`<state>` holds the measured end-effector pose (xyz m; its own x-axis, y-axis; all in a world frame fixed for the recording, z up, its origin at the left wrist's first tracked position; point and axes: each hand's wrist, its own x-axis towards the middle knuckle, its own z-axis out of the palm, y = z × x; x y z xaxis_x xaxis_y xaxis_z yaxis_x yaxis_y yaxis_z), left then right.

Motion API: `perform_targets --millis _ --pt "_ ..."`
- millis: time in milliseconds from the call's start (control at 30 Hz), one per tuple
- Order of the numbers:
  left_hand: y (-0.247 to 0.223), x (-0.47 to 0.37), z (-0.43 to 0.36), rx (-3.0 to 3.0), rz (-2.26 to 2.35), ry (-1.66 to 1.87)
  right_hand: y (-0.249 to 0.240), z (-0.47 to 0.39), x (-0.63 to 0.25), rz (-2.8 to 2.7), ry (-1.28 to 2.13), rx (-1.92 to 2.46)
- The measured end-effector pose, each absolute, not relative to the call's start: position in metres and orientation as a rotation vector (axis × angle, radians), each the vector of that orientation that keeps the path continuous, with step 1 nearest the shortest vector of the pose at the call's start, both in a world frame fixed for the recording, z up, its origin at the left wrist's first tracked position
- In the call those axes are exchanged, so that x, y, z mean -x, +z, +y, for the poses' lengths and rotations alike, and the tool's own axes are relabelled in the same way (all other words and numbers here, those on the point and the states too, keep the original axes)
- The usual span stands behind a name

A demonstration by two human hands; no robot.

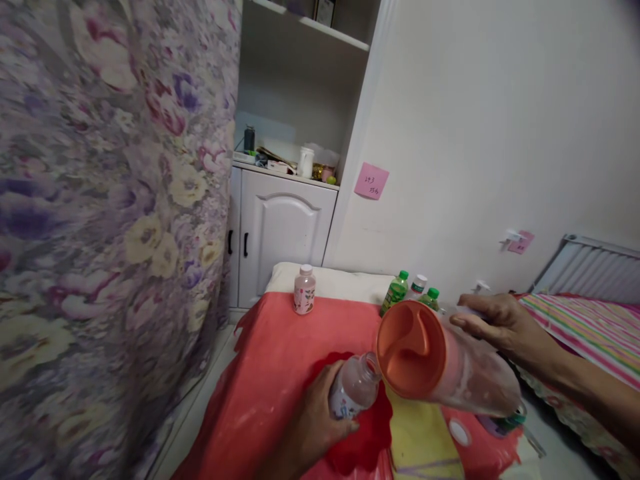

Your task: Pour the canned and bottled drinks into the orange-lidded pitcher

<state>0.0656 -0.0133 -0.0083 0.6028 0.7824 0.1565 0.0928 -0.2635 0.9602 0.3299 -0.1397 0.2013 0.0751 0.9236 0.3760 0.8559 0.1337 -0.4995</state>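
I see the left hand [313, 427] clasped around a small clear plastic bottle with a pink label [353, 388], its open neck just beyond the fingertips. The right hand [495, 325] grips a clear jug with an orange lid [440, 357], tipped so its spout meets the neck. Misalignment, I judge, would spill liquid onto the red cloth [273, 373].

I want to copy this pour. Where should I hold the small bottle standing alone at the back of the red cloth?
Take the small bottle around its straight middle, below the white cap, coming from the side. It stands upright with open cloth around it.
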Motion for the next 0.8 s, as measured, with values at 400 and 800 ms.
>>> perform_targets --millis 400,800 --pt "-0.012 -0.065 -0.013 -1.747 0.751 0.763 0.210 -0.135 -0.327 -1.861 0.085 1.767" --pt "-0.002 -0.063 -0.017 -1.729 0.745 0.775 0.218 -0.133 -0.319 -1.888 0.057 1.789"
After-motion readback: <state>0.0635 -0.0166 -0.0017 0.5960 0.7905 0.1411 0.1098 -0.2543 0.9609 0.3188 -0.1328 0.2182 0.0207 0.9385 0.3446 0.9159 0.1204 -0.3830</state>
